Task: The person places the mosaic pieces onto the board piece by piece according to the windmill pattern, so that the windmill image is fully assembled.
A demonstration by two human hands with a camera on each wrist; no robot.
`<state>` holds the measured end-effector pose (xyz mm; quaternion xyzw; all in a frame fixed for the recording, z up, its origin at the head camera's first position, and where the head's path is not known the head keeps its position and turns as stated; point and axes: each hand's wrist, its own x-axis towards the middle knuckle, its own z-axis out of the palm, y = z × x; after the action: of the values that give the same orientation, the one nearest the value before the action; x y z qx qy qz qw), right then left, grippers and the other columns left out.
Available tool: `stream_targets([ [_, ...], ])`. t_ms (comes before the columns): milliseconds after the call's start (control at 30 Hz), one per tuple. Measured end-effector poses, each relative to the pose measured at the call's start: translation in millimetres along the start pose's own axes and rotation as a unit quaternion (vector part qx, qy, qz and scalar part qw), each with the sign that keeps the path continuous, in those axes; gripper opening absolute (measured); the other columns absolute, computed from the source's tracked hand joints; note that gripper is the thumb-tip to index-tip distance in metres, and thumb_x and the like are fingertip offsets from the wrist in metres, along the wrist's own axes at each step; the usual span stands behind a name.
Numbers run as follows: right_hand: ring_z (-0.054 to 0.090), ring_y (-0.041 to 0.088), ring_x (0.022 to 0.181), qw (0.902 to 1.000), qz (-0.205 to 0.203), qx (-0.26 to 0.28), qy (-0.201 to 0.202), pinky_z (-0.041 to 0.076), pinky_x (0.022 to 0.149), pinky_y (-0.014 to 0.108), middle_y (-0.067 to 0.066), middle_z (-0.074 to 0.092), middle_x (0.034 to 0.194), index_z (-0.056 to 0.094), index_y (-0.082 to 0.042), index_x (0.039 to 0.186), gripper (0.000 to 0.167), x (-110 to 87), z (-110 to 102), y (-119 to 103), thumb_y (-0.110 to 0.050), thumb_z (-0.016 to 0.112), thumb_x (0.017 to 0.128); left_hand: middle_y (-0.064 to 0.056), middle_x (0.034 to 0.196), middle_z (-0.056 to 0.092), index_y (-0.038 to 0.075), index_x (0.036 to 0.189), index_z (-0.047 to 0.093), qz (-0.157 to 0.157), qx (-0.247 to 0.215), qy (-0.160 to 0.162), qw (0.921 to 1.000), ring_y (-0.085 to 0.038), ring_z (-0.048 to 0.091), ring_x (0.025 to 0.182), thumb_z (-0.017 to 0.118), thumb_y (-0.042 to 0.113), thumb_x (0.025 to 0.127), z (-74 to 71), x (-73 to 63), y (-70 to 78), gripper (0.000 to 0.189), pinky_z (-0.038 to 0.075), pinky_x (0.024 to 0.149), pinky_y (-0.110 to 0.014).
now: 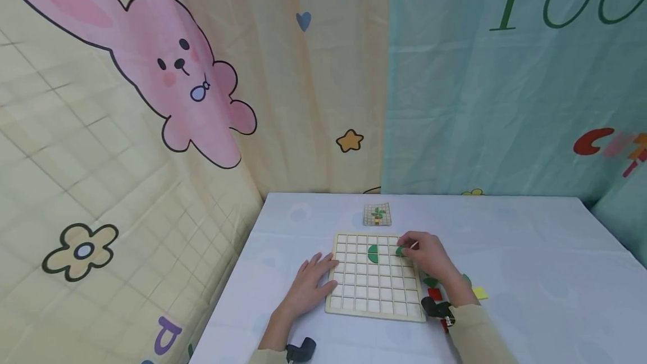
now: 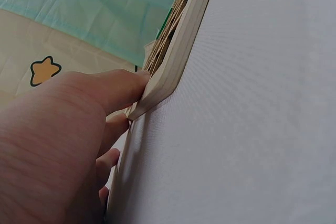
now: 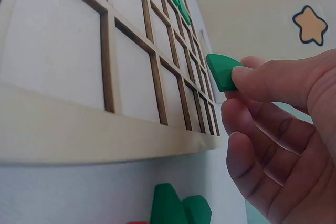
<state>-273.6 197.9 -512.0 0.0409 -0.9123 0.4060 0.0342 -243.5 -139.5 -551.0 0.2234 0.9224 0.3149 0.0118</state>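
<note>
A pale wooden grid board lies on the white table. Two green quarter-round pieces sit in neighbouring squares in its upper middle. My right hand is over the board's upper right part and pinches another green quarter-round piece between thumb and fingers. At the board's left edge, my left hand rests with fingers spread, the fingertips on the frame. The left wrist view shows the left thumb and fingers against the board's corner.
Behind the board lies a small pattern card with a coloured design on a grid. Loose green pieces, red pieces and a yellow piece lie right of the board, partly hidden by the right arm.
</note>
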Motion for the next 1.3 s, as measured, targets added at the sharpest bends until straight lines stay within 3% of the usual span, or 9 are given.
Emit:
stream_targets([
  [667,0.056,0.015,0.075,0.9995,-0.030,-0.002,-0.014,0.049,0.066,0.032,-0.006,0.065,0.084,0.075,-0.017,0.094,0.011,1.3,27,-8,-0.007,0.074,0.089,0.001,0.159,0.039,0.024,0.147,0.052,-0.002,-0.001,-0.001,1.0000,-0.029,0.019,0.152,0.060,0.036,0.099,1.3,-0.5,-1.8,0.050,0.009,0.121,-0.057],
  [1300,0.055,0.015,0.076,0.9988,-0.032,-0.012,-0.036,0.048,0.069,0.034,-0.006,0.063,0.084,0.074,-0.018,0.088,0.012,0.4,31,-14,-0.006,0.075,0.089,0.004,0.160,0.037,0.025,0.148,0.052,-0.006,0.005,-0.002,1.0000,-0.027,0.018,0.152,0.061,0.037,0.099,1.0,0.1,1.2,0.051,0.009,0.122,-0.054],
])
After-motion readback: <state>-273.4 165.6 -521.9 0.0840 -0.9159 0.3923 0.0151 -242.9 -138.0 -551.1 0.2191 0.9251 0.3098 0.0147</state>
